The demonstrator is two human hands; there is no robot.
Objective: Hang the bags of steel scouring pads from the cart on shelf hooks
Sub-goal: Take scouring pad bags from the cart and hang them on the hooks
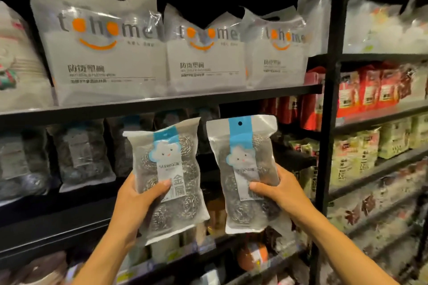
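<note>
Gripping the left bag (171, 164) of steel scouring pads, the left hand (135, 196) clamps it, thumb in front and fingers hidden behind. The right hand (279, 192) clasps the right bag (243, 159) likewise. Both bags are upright and apart, just below a black shelf (162, 102). Only the right bag's hang hole (240, 123) shows. Dim packs (81, 157) at left are unreadable.

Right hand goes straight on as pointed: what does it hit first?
Right hand points up-left into the bay. The right bag it grips leads and would likely reach the dark hanging packs under the black shelf first; depth unclear. Left bag sits close beside that line.
</note>
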